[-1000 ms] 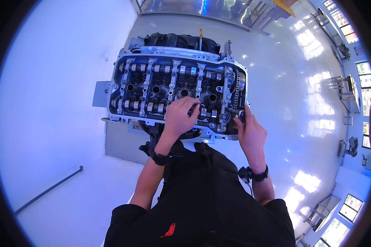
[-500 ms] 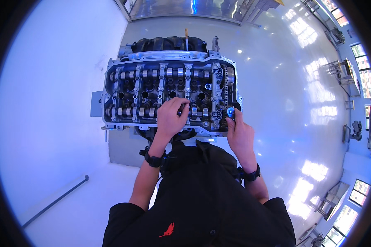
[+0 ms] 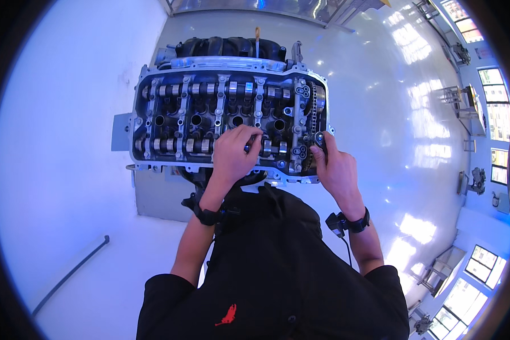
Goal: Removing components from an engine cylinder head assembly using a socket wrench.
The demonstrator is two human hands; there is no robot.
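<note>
An engine cylinder head with its cover off lies in front of me. Two rows of shiny camshaft lobes run across it, held under bolted cross caps. My left hand is closed over the near camshaft row, thumb and fingertips together; whatever is between them is hidden. At the right end, beside the timing chain, my right hand pinches a round-ended shiny metal piece between thumb and index finger. Its lower part is covered by the hand, so its kind is unclear.
Beyond the head stand a black ribbed intake manifold and an upright dipstick with a yellowish top. A white wall rises close on the left. Work tables line the windows far right.
My right hand, with the metal piece, has moved slightly away from me along the engine's right end. My left hand stays over the near camshaft. The whole view has shifted a little.
</note>
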